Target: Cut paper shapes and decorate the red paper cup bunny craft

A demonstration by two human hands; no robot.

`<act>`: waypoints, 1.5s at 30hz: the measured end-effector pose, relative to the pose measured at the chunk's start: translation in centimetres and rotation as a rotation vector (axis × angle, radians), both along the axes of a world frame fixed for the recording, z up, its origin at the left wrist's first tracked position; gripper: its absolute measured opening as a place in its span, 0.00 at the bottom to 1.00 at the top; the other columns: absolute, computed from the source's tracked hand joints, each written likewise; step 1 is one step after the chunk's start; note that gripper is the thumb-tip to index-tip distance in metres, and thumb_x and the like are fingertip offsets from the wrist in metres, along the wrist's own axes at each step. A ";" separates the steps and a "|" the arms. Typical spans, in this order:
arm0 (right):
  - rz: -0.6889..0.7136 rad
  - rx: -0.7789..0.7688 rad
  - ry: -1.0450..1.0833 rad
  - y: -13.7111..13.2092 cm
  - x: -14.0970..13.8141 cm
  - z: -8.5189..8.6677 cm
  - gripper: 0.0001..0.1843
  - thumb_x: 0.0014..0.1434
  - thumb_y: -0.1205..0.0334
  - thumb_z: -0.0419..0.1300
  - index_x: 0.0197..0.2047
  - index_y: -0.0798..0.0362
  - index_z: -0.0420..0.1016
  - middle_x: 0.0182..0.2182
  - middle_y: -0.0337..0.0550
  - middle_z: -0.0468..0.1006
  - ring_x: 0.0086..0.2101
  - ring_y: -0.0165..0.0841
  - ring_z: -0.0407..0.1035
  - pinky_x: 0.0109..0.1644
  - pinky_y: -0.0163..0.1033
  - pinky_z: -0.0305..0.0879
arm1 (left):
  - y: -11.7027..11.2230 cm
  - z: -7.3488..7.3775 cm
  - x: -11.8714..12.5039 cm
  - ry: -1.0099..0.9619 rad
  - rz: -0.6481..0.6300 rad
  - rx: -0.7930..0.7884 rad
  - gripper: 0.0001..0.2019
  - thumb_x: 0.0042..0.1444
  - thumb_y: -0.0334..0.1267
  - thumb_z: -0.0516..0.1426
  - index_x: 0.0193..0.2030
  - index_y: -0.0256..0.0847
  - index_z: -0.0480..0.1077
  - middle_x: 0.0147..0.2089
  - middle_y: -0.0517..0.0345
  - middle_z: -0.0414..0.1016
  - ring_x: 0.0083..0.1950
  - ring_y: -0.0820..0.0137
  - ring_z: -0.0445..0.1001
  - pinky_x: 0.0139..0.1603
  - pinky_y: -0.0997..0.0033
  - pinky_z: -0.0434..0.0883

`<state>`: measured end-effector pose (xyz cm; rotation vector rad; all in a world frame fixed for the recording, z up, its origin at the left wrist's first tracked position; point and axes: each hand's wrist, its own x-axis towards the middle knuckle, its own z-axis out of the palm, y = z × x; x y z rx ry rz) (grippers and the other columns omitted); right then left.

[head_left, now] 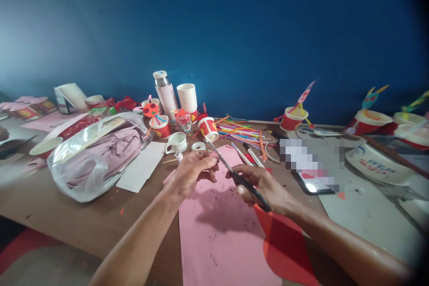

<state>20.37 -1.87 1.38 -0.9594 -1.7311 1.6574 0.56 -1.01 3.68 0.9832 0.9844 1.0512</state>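
Scissors with black handles sit in the right hand, its fingers curled around the grips, blades pointing far and left; the left hand pinches a small pinkish piece, mostly hidden by the fingers, close to the blades, and whether they touch it I cannot tell. Both are above one long pink sheet, with a red sheet partly under its right side. Left of the hands, one clear plastic bag holds a bundle of dusky pink fabric. Beyond the hands, one clear jar contains red pieces, beside one stack of white cups, too tightly nested to count, and one pale pink flask. Near these are one white mug, one tilted red-and-white cup and one tape roll. Right of them lie two white pens and a heap of coloured sticks, too many to count. Farther right, one red cup bears a pink figure, and another cup a blue one.
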 end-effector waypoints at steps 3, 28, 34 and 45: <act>0.031 0.034 0.009 -0.1 0.1 -0.1 0.19 0.54 0.52 0.61 0.45 0.55 0.67 0.21 0.33 0.64 0.19 0.23 0.59 0.22 0.30 0.57 | 0.0 -0.1 0.0 -0.026 0.024 0.007 0.06 0.45 0.35 0.61 0.26 0.35 0.69 0.23 0.61 0.70 0.21 0.76 0.69 0.23 0.76 0.70; 0.089 -0.009 -0.041 0.0 0.2 0.2 0.17 0.53 0.57 0.60 0.43 0.57 0.67 0.22 0.34 0.63 0.20 0.23 0.56 0.23 0.30 0.56 | 0.2 0.0 -0.5 0.099 -0.010 -0.011 0.06 0.39 0.34 0.60 0.24 0.33 0.68 0.21 0.62 0.70 0.19 0.77 0.68 0.25 0.76 0.70; 0.072 -0.019 -0.043 -0.1 0.2 0.2 0.17 0.53 0.57 0.61 0.44 0.57 0.68 0.21 0.33 0.63 0.19 0.22 0.56 0.22 0.29 0.55 | 0.2 0.1 -0.5 0.106 -0.026 -0.008 0.06 0.39 0.34 0.60 0.24 0.33 0.68 0.21 0.60 0.71 0.20 0.77 0.69 0.24 0.76 0.70; 0.049 0.004 -0.048 0.1 0.2 0.1 0.18 0.52 0.57 0.61 0.44 0.57 0.68 0.21 0.33 0.64 0.19 0.22 0.57 0.21 0.29 0.56 | 0.3 -0.1 -0.8 0.065 -0.060 -0.019 0.06 0.42 0.34 0.61 0.25 0.34 0.69 0.22 0.61 0.71 0.19 0.77 0.69 0.24 0.75 0.70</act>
